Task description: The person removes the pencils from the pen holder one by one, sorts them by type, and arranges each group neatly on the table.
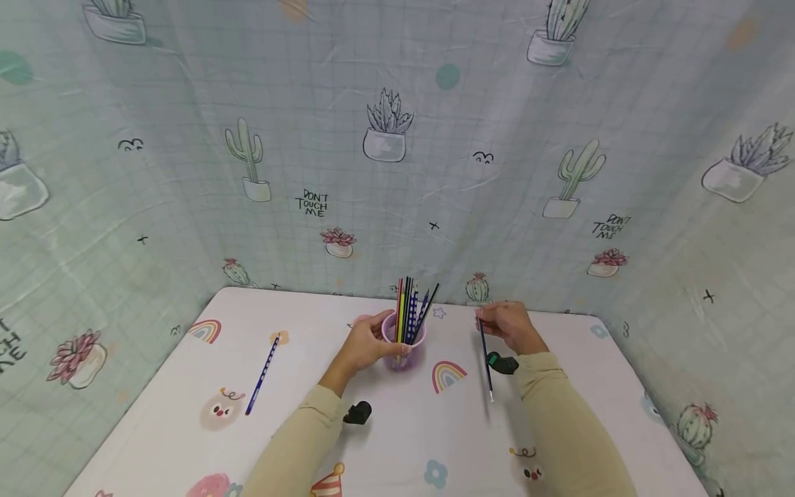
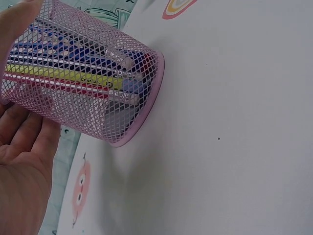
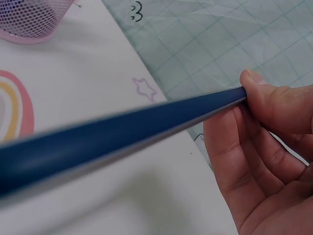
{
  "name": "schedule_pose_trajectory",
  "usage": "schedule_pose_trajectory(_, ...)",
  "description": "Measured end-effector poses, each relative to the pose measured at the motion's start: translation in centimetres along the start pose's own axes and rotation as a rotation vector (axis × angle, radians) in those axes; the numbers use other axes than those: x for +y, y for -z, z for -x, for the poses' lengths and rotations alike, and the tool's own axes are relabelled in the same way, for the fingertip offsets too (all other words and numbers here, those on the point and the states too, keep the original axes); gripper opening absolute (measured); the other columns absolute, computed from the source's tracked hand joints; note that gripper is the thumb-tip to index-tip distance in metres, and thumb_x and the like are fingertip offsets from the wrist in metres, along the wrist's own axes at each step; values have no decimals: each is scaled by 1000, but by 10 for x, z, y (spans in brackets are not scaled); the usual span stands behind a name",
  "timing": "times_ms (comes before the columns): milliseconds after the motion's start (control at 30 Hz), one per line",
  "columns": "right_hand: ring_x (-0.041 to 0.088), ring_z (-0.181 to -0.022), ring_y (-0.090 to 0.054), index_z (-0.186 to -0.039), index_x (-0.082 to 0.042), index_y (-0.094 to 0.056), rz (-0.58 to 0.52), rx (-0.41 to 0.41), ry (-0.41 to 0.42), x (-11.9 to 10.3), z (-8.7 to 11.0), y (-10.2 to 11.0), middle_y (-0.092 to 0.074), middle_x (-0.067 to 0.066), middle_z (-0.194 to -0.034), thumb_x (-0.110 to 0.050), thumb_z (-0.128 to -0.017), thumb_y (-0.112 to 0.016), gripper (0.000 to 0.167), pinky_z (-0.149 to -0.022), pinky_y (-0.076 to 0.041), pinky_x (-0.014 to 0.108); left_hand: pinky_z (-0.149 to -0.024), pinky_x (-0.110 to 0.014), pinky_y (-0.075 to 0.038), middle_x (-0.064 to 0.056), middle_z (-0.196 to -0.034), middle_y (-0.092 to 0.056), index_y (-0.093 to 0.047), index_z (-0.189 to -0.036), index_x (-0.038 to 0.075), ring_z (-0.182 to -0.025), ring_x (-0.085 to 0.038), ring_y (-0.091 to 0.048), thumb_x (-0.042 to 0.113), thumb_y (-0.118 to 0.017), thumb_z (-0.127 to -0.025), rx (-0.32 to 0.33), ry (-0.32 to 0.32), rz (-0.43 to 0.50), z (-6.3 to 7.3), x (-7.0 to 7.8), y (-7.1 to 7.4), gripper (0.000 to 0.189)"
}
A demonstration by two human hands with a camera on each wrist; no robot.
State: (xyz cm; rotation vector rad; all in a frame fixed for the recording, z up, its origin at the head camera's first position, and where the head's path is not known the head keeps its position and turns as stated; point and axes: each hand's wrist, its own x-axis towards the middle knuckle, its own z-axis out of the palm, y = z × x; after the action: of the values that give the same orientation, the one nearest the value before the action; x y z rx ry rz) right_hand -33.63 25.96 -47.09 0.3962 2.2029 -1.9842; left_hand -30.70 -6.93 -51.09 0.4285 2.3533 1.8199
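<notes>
A pink-purple mesh pencil cup (image 1: pixel 410 362) stands toward the back of the table, holding several pencils (image 1: pixel 406 310) in red, yellow, black and dotted blue. My left hand (image 1: pixel 366 343) grips its side, thumb at the front and fingers behind. In the left wrist view the pencils' lower ends (image 2: pixel 124 81) show through the mesh. To the right of the cup, my right hand (image 1: pixel 511 326) pinches a dark blue pencil (image 1: pixel 486 362) near one end between thumb and fingers. Its other end, with a pale tip, points down toward me. That pencil crosses the right wrist view close to the camera.
A blue pencil with white dots (image 1: pixel 262 376) lies on the left part of the white, cartoon-printed table (image 1: pixel 385 449). A cloth backdrop (image 1: pixel 435 186) with cactus drawings rises behind the table and along both sides. Each wrist carries a small dark camera.
</notes>
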Motion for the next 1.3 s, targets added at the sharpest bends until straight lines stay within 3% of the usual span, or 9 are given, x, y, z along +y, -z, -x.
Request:
schedule_pose_trajectory(267,13,-76,-72,-116,9,-71,63,15,-16,14,3,0,-75,2,-85,-8,-96,-73,27,-69,-63,24,-115,-43,-51,-12,-143,-67,-54,-152,9,-130,-27,-66,17,-94,-77,-6,5,35,2,-1,-3,85)
schedule_pose_trajectory(533,13,-74,-72,-115,10,-71,54,21,-29,24,3,-2,-76,3,-83,-5,-95,-73,25,-67,-62,25,-116,-42,-51,-4,-138,-71,-58,-149,16,-124,-20,-68,22,-95,-76,-3,10,17,4,1,-2,83)
schedule_pose_trajectory(867,11,-71,-70,-108,8,-73,33,46,-34,34,8,-8,-75,0,-80,-3,-93,-74,18,-65,-62,25,-108,-43,-56,-10,-134,-72,-56,-151,12,-119,-22,-68,24,-94,-77,20,-25,-44,4,2,0,84)
schedule_pose_trajectory(1100,12,-70,-69,-107,7,-73,49,78,-56,43,9,-10,-74,2,-79,-2,-92,-75,17,-63,-61,25,-115,-44,-51,-9,-138,-70,-57,-150,12,-124,-23,-68,20,-94,-77,-10,-20,11,5,0,-2,83)
schedule_pose_trajectory(1300,10,-68,-68,-106,8,-74,78,83,-43,47,11,-13,-74,1,-77,-2,-90,-76,19,-62,-61,24,-115,-44,-51,-9,-138,-70,-56,-150,12,-124,-23,-67,20,-94,-77,5,-35,3,5,-2,-2,82)
